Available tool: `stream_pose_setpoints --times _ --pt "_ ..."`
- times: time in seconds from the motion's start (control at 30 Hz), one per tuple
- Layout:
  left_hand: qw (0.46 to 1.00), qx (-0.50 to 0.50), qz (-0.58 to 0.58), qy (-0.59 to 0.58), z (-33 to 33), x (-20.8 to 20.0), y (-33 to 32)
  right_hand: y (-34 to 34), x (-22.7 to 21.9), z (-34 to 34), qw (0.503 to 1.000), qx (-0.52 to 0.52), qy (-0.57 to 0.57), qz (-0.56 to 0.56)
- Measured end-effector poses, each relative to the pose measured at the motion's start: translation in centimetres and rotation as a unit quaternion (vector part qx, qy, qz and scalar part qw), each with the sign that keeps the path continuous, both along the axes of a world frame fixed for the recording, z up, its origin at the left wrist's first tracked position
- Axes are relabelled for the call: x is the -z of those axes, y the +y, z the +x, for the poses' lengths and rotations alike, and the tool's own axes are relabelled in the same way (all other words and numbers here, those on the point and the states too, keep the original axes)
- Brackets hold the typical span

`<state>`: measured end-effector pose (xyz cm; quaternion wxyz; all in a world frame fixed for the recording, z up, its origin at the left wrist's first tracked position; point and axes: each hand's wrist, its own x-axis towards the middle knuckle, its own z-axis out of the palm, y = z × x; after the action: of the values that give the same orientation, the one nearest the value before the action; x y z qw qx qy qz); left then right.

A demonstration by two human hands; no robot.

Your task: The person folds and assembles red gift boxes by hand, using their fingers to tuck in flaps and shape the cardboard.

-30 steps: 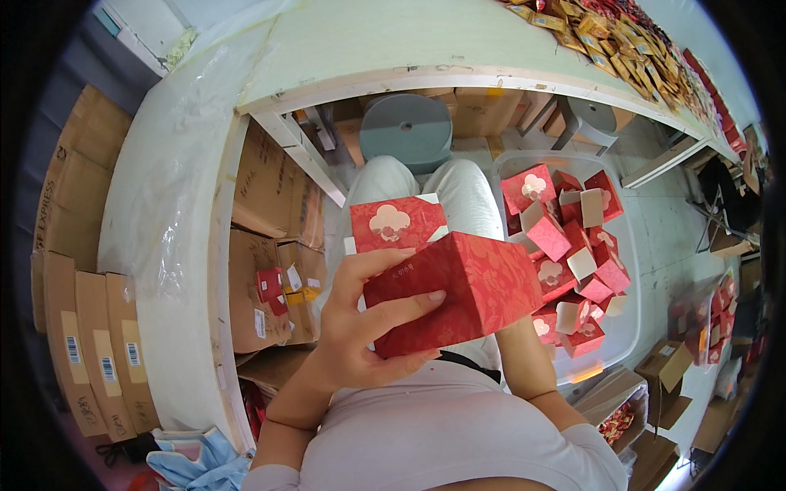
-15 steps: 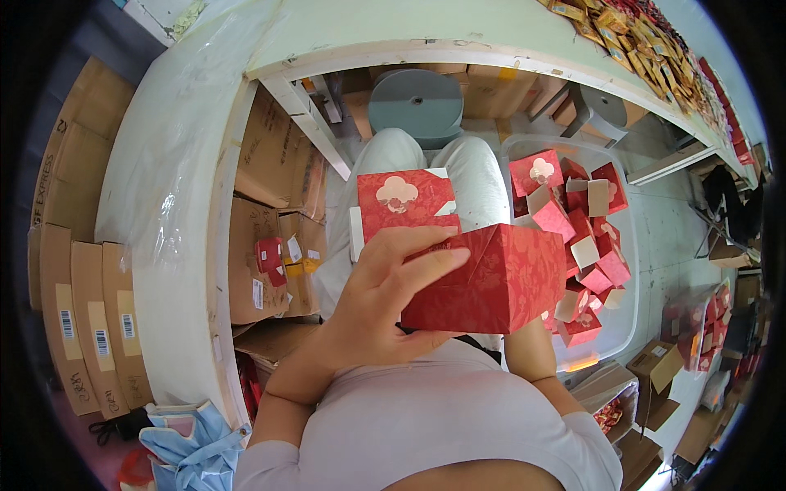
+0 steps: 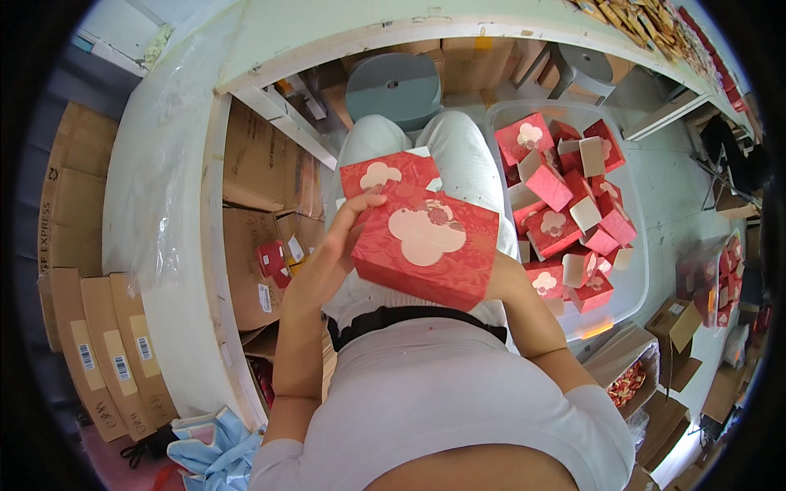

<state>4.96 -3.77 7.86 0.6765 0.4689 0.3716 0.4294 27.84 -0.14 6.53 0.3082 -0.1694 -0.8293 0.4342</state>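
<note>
A red cardboard box [image 3: 426, 245] with a pale flower-shaped panel on its top face is held up over my lap, slightly tilted. My left hand [image 3: 332, 248] grips its left side, fingertips at the upper left corner. At the box's lower right corner, my right hand [image 3: 505, 281] passes behind the cardboard; its fingers are hidden. Beyond the held box, a second red box piece [image 3: 382, 173] with the same panel and white flaps lies on my thighs, partly covered.
To the right, a clear plastic tub [image 3: 635, 282] holds many red boxes [image 3: 557, 229], some with flaps raised. A white table [image 3: 155, 237] runs along the left and far sides. A grey stool [image 3: 393, 87] and cartons [image 3: 260, 164] stand beneath it. Another carton [image 3: 626, 368] is at lower right.
The held box has turned so its flower panel faces up, and it has moved left and away from me. My left hand has shifted from across the box to its left side.
</note>
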Motion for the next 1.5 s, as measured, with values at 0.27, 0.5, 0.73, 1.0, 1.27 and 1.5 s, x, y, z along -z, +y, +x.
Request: stream_pose_setpoints --times 0.27,0.5,0.73,1.0,1.27,1.5 --pt "0.993 -0.107 0.006 -0.043 1.4 0.1 0.5 0.1 -0.5 0.5 0.996 0.020 -0.038 0.084" --pt "0.971 -0.223 0.088 -0.027 0.5 -1.8 0.1 2.0 -0.7 1.0 0.885 0.057 0.289 -0.361" --pt "0.967 -0.229 0.115 -0.001 0.5 -0.9 -0.1 1.1 -1.0 -0.6 0.877 0.149 0.290 -0.354" --pt "0.963 -0.234 0.123 0.049 0.8 -0.4 -0.2 1.1 -0.3 -1.0 0.887 0.162 0.279 -0.329" --pt "0.959 -0.274 0.071 -0.017 0.6 -0.2 -0.2 0.9 -1.0 -1.1 0.955 0.163 0.151 -0.194" --pt "0.958 -0.264 0.080 -0.083 -0.1 -0.6 -0.3 1.1 -0.7 -0.5 0.930 0.183 0.284 -0.147"
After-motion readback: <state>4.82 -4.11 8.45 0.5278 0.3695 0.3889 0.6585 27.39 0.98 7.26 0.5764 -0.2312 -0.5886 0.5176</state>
